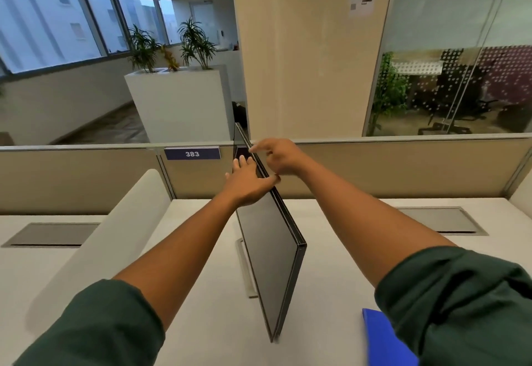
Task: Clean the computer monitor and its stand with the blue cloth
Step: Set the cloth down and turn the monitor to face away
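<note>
Both hands on the monitor [267, 253], cloth [383, 337] idle on the desk [201, 221].
Left hand [247, 181] lies flat on the screen; right hand [276, 158] pinches the top edge. Pushed unevenly, the panel could swing or tip on its stand [247, 267]; bare fingers may smudge the screen.

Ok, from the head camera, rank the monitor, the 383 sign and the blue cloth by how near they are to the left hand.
1. Monitor: under the left hand, touching.
2. 383 sign: on the partition, to its left.
3. Blue cloth: bottom right on the desk, farthest.
</note>
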Tool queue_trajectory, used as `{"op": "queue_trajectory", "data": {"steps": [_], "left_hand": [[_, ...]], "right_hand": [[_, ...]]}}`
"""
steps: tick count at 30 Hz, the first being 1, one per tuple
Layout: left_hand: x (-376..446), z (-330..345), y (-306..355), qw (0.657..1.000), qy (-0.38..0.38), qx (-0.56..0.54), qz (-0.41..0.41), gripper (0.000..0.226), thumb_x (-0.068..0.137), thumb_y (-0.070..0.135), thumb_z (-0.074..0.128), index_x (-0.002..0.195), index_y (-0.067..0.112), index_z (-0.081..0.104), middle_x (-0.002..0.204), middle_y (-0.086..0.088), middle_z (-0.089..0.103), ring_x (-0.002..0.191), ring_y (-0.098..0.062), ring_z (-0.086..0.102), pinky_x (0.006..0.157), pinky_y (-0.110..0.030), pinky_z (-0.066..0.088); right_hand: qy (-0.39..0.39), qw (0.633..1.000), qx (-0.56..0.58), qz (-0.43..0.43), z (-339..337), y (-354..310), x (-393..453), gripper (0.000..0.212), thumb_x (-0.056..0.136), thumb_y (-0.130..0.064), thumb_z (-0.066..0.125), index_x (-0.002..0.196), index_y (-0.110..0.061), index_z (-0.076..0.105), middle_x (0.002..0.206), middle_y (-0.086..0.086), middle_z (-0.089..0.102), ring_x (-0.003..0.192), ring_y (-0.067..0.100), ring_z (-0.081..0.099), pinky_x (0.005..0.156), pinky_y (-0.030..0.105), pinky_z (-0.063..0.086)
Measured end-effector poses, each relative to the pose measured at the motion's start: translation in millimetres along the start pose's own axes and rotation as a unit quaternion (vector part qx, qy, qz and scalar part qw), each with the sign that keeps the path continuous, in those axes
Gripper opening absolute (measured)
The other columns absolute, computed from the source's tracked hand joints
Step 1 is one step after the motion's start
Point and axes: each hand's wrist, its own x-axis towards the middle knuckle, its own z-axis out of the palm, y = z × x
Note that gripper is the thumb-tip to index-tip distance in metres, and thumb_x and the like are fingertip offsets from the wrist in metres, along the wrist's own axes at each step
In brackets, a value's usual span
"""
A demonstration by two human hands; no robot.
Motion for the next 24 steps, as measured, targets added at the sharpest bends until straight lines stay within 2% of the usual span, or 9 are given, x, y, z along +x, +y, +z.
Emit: {"op": "queue_trajectory", "data": {"steps": [4,6,8,11,16,21,24], "left_hand": [[-5,-4,-2,0.999,-0.018,-0.024,0.017,0.101,0.071,0.065,0.043,0.154,0.013,0.016,0.162,-0.011,-0.004,0.148,-0.029,-0.009,0.116,-0.056,0.003],[-7,-6,-2,0.999,-0.022,-0.033,0.019,0.098,0.077,0.061,0.047,0.154,0.012,0.013,0.162,-0.013,-0.005,0.148,-0.029,-0.011,0.118,-0.054,0.004],[-10,-8,-1,0.999,-0.022,-0.028,0.022,0.091,0.088,0.053,0.051,0.155,0.009,0.008,0.161,-0.014,-0.008,0.147,-0.027,-0.013,0.119,-0.051,0.006],[-9,-10,1,0.999,-0.023,-0.015,0.023,0.088,0.091,0.049,0.052,0.154,0.006,0.006,0.161,-0.013,-0.008,0.148,-0.027,-0.012,0.120,-0.050,0.009],[-7,-15,2,0.999,-0.033,0.000,0.028,0.090,0.089,0.050,0.054,0.154,0.005,0.009,0.161,-0.014,-0.004,0.148,-0.028,-0.010,0.119,-0.048,0.014],[-2,-20,-2,0.996,-0.076,0.000,0.036,0.100,0.074,0.064,0.051,0.154,0.016,0.016,0.162,-0.011,-0.002,0.146,-0.031,-0.017,0.117,-0.052,0.010],[0,-30,-2,0.992,-0.107,0.024,0.054,0.083,0.087,0.051,0.056,0.155,0.023,0.017,0.161,-0.012,-0.006,0.145,-0.032,-0.021,0.116,-0.054,0.004]], "right_hand": [[-0.053,0.986,-0.144,-0.072,-1,-3,9,0.059,0.084,0.011,0.043,0.128,-0.022,0.061,0.145,0.003,0.046,0.132,0.023,0.042,0.108,0.039,0.037],[-0.072,0.976,-0.188,-0.085,-3,-1,11,0.061,0.086,0.009,0.044,0.136,-0.025,0.053,0.145,0.003,0.044,0.133,0.024,0.039,0.106,0.039,0.038],[-0.086,0.970,-0.217,-0.070,-5,4,14,0.064,0.088,0.004,0.044,0.142,-0.030,0.044,0.152,0.002,0.034,0.138,0.023,0.032,0.109,0.040,0.035],[-0.103,0.958,-0.264,-0.049,-5,10,17,0.070,0.088,-0.001,0.048,0.147,-0.034,0.031,0.159,0.000,0.018,0.144,0.022,0.020,0.111,0.041,0.032],[-0.086,0.935,-0.339,-0.055,1,12,20,0.079,0.085,-0.004,0.054,0.149,-0.038,0.024,0.161,0.001,0.007,0.146,0.025,0.010,0.109,0.047,0.033],[-0.034,0.917,-0.392,-0.060,5,11,26,0.070,0.085,-0.014,0.059,0.144,-0.041,0.031,0.160,0.002,0.008,0.146,0.028,0.008,0.107,0.050,0.033],[-0.022,0.908,-0.415,-0.056,6,10,27,0.062,0.088,-0.023,0.058,0.143,-0.038,0.034,0.160,0.003,0.010,0.146,0.029,0.008,0.106,0.051,0.033]]}}
